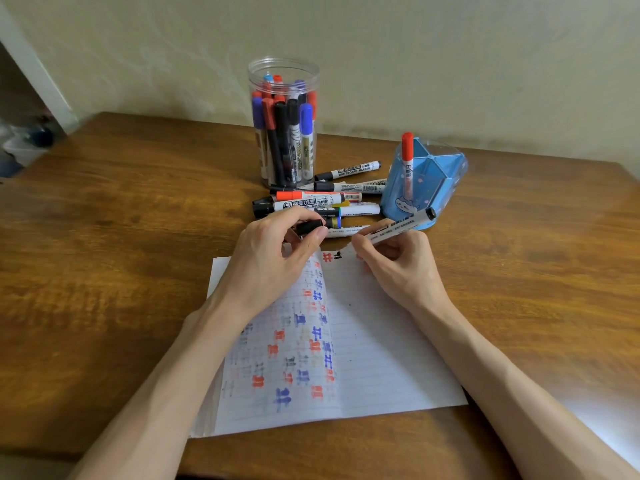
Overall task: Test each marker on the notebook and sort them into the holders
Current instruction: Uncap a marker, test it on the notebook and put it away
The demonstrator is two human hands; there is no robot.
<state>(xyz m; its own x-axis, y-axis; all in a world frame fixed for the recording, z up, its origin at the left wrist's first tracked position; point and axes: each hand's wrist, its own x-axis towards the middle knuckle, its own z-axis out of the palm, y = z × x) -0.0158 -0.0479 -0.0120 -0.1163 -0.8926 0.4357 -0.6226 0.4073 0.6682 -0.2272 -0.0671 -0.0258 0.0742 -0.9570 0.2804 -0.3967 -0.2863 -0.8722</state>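
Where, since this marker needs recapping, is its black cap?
Centre of the head view: the left hand pinches the cap at the notebook's top edge, in front of the loose markers, left of the right hand and its marker.

Holding marker (401,227) in right hand (391,261), tip at top of notebook (374,341); pinching black cap (310,226) in left hand (273,258). Beyond, on counter (121,237): loose markers (311,202) beside full jar (284,123) and blue holder (426,181).

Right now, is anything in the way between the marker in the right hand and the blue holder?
Nothing visible. The marker in the right hand lies close in front of the blue holder, whose open top holds only one red marker at its left side. The loose markers lie off to the left.
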